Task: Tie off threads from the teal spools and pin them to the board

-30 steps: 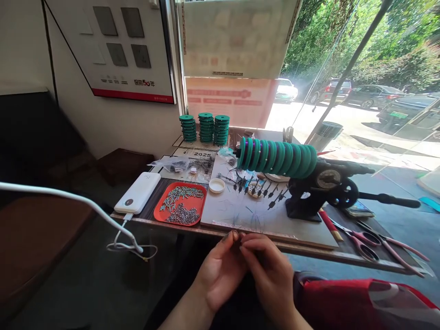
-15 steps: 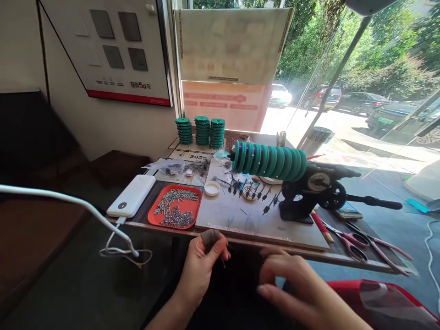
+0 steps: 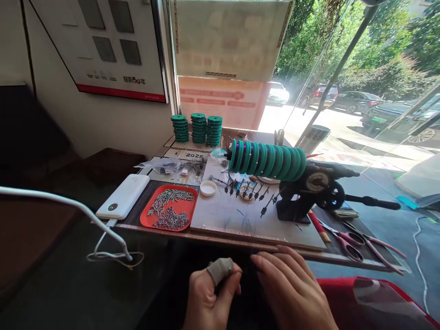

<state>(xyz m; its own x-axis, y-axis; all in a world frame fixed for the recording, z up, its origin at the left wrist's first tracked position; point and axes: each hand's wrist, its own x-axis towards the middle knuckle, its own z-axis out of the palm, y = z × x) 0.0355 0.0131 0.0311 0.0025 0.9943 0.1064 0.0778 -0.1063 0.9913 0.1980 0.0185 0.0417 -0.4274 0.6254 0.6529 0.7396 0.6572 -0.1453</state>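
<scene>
Just in front of the table's near edge, my left hand (image 3: 216,291) is closed in a pinch, thumb against a forefinger wrapped in a grey band (image 3: 220,270). Whatever lies between those fingertips is too small to make out. My right hand (image 3: 292,284) is close by on the right, back turned up, its fingers curled together toward the left fingertips. Its thumb and grip are hidden. Nearest on the table is an orange-red tray (image 3: 146,220) with small metal tubes (image 3: 165,199) and shiny small metal pieces (image 3: 173,219). Several dark small pieces with thin stems (image 3: 264,206) lie on the board (image 3: 220,222).
A hand-cranked device (image 3: 316,181) carries a row of green spools (image 3: 268,160) over the board. More green spools (image 3: 198,128) are stacked behind. A white power bank (image 3: 122,197) with a cable sits left; scissors (image 3: 349,243) and pliers (image 3: 381,252) lie right.
My right hand has moved left and turned back-up, close to my left hand. Both hands sit lower in view. The thin thing seen below my left fingertips no longer shows.
</scene>
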